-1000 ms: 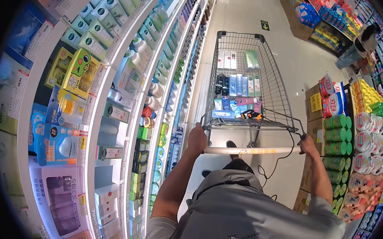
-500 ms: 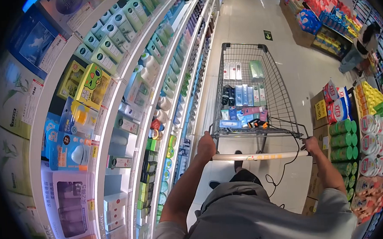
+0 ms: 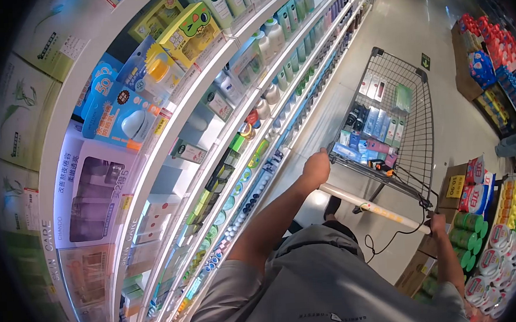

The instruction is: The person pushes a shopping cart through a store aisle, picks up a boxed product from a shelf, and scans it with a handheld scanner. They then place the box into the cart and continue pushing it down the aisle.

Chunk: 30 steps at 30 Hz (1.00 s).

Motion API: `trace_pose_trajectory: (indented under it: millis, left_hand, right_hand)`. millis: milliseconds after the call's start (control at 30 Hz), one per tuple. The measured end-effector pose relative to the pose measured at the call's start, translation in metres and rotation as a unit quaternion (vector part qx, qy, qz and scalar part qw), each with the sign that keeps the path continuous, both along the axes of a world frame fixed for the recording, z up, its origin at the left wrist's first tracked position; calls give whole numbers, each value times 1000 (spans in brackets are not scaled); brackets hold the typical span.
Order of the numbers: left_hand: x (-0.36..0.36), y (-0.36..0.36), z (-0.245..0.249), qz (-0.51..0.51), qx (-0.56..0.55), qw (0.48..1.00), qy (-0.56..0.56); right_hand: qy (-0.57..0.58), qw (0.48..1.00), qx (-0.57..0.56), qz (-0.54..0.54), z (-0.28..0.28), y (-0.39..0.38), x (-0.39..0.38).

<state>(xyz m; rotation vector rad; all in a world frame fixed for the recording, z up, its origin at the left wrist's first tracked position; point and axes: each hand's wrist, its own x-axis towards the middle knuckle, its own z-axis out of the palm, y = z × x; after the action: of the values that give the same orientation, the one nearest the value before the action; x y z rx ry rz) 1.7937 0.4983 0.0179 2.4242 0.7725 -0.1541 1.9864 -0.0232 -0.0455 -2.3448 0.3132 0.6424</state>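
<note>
A wire shopping cart stands in front of me, tilted in the view, with boxes, tubes and a green pack inside. My left hand is closed round the left end of the cart's frame, by the pale handlebar. At the bar's right end my right hand is closed on the cart's frame. A black cable hangs in a loop below the handlebar.
Long shelves of skin care boxes and bottles run along the left. Stacked green canisters, white-lidded tubs and red packs line the right. Part of another person shows at the right edge.
The view has turned, so the cart and both hands appear further right and more slanted. The left shelves fill more of the picture. Both hands remain on the cart.
</note>
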Motion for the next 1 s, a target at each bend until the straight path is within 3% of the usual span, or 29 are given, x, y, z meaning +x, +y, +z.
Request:
trace_pose_trajectory:
  millis: [133, 267, 533, 1000]
  left_hand:
    - [3, 0, 3, 5, -10, 1000, 20]
    - [4, 2, -9, 2, 2, 1000, 21]
    - [5, 9, -19, -43, 7, 998, -33]
    - [46, 37, -7, -55, 20, 998, -8]
  right_hand:
    - [-4, 1000, -25, 7, -2, -5, 1]
    - [-18, 1000, -23, -6, 34, 24, -16]
    - [-56, 996, -70, 0, 64, 47, -29]
    - [-93, 994, 8, -49, 75, 77, -16]
